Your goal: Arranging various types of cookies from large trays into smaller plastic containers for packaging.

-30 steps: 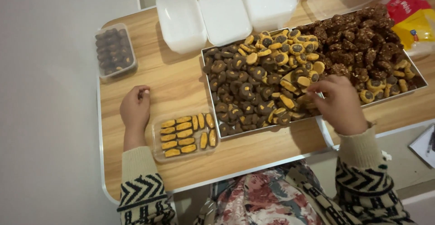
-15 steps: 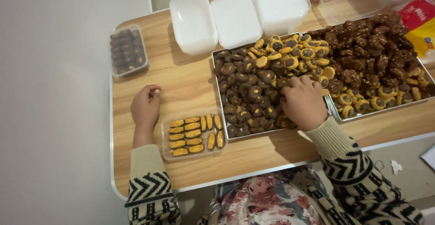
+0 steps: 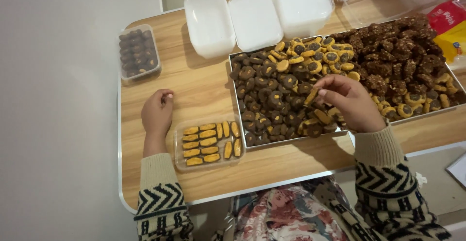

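My right hand (image 3: 350, 101) hovers over the big metal tray (image 3: 239, 102) of dark and yellow cookies, pinching one yellow cookie (image 3: 311, 96) between its fingertips. My left hand (image 3: 156, 113) rests on the wooden table with its fingers curled in, holding nothing. It sits just left of a small clear box (image 3: 209, 143) part filled with rows of yellow cookies standing on edge.
A second clear box (image 3: 139, 53) of dark cookies stands at the table's far left. Three white lidded containers (image 3: 254, 18) line the back edge. A heap of dark crumbly cookies (image 3: 394, 51) fills the tray's right end. Red and yellow packets (image 3: 449, 27) lie at far right.
My right hand has lifted off the tray's front edge with a yellow cookie pinched in its fingers and has shifted left. My left hand has stayed in place.
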